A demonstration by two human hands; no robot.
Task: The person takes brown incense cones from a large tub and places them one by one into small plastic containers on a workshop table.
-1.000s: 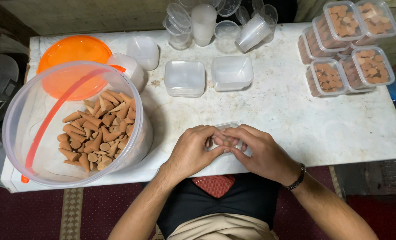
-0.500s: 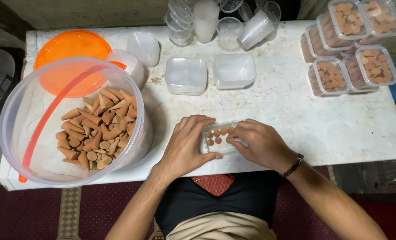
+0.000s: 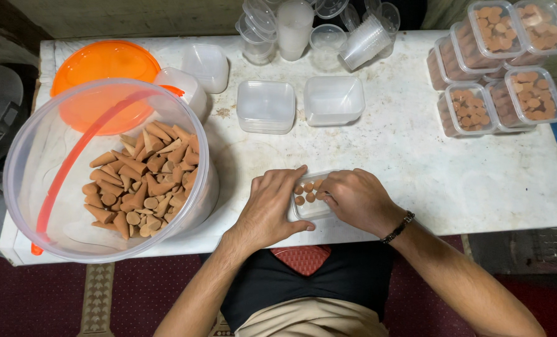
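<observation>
A small clear plastic box (image 3: 314, 209) sits near the table's front edge with several brown cones standing in it. My left hand (image 3: 271, 206) rests flat against the box's left side. My right hand (image 3: 355, 198) covers its right side, fingertips on the cones (image 3: 305, 192) inside. To the left stands a large clear tub (image 3: 35, 143) holding a heap of loose brown cones (image 3: 142, 181).
An orange lid (image 3: 107, 65) lies behind the tub. Two empty clear boxes (image 3: 266, 105) (image 3: 333, 98) sit mid-table, stacked clear cups (image 3: 294, 25) at the back. Several filled, lidded boxes (image 3: 500, 68) are stacked at the right on the white table (image 3: 453, 168).
Both hands had been cupped over the box, hiding it. They have spread apart, and the cones inside now show. The view has shifted slightly.
</observation>
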